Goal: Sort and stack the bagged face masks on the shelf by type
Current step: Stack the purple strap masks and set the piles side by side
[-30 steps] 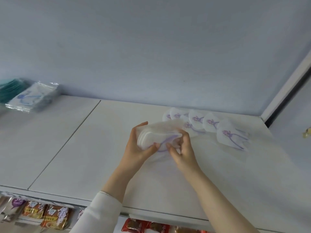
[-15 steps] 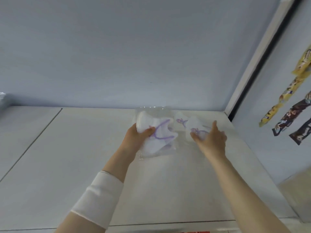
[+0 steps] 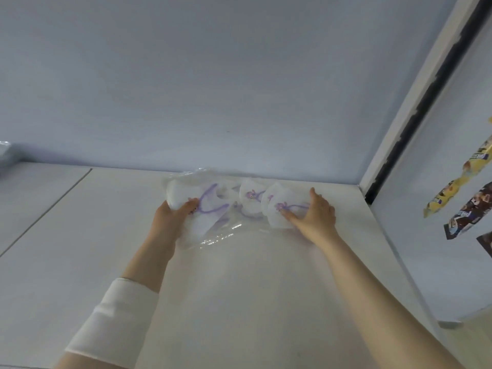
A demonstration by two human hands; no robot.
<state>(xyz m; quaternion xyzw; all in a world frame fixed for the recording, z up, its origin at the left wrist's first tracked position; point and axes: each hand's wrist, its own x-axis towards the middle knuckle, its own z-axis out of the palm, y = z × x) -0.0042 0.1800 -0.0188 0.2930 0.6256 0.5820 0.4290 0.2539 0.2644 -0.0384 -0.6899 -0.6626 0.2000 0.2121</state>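
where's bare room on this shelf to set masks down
Bare shelf runs from the left hand and right hand toward the near edge, and left of the left hand past the seam. Crowded: the back strip by the wall, where the left hand grips the bagged masks and the right hand rests on the row of masks.

Left hand [image 3: 171,218] curls, seemingly gripping; right hand [image 3: 316,217] lies flat, fingers spread.
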